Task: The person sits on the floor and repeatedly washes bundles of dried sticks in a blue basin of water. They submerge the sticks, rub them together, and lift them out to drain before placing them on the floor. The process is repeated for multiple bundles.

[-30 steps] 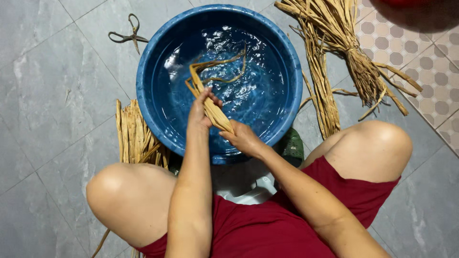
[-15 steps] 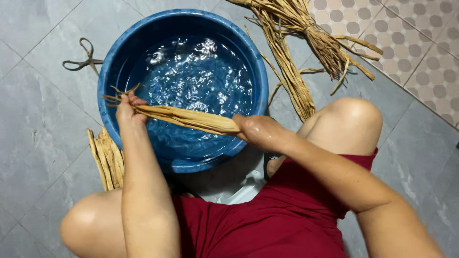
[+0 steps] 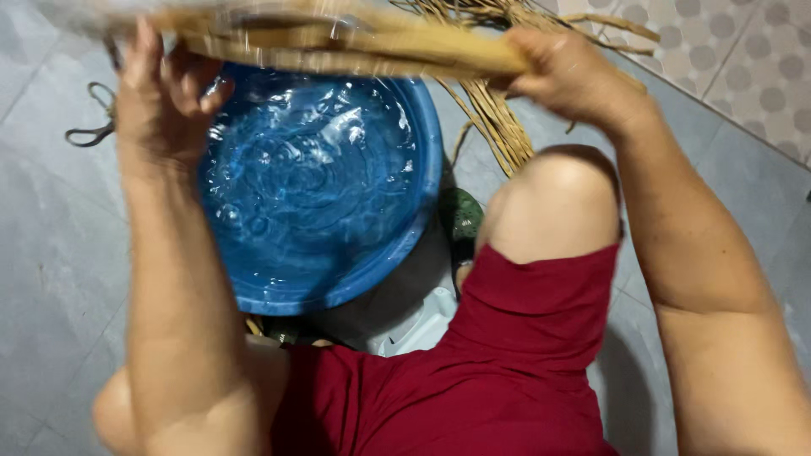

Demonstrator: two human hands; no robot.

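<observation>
Head view: both hands [image 3: 160, 80] [image 3: 562, 72] gripping wet straw bundle [image 3: 355, 42] above blue basin [image 3: 427, 211].

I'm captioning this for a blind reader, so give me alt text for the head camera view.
Seen from above, a seated person's left hand and right hand hold a wet bundle of tan straw strips stretched level above a blue basin of rippling water. More straw lies on the grey tiled floor beyond the knee, and scissors lie left of the basin.

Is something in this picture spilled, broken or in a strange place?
Nothing looks spilled or broken. The water stays inside the blue basin. Both the left hand and the right hand hold a bundle of straw strips above it. Scissors lie on the floor tiles, beside the basin.
</observation>
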